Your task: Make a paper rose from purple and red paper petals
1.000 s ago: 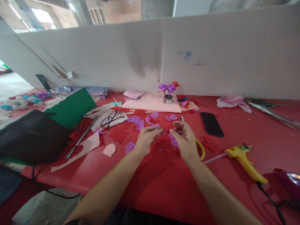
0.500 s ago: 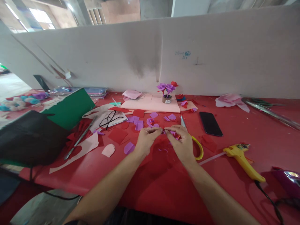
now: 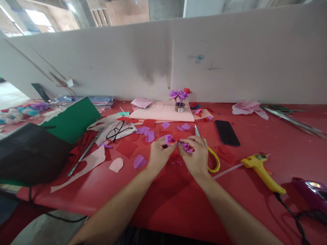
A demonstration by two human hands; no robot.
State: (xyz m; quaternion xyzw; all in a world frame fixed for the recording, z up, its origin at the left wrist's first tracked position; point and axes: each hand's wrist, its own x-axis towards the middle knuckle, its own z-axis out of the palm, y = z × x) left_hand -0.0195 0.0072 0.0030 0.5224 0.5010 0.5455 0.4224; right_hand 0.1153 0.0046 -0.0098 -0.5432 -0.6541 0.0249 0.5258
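Observation:
A small purple paper flower [image 3: 169, 139] with some red in it shows at the fingertips of my left hand [image 3: 159, 154], which is closed in a pinch on it. Close on the right, my right hand [image 3: 196, 156] also pinches, its fingertips almost meeting the left ones; whatever lies between them is too small to make out. Purple and red paper bits [image 3: 187, 147] show by the right fingers, partly covered by them. Scissors with a yellow handle [image 3: 216, 160] lie beside my right hand, partly hidden by it.
Purple petal pieces [image 3: 150, 136] and red paper [image 3: 127, 149] are scattered leftward. Behind stands a small pot of paper flowers [image 3: 180, 107]. A phone [image 3: 227, 132] and a yellow glue gun [image 3: 263, 173] lie rightward. Glasses [image 3: 119, 130] rest on the left near a green board [image 3: 74, 120].
The purple flower now sits nearer my left fingertips and shows more fully. My fingers have shifted slightly, and the right ones are more curled. The whole view has slid a little.

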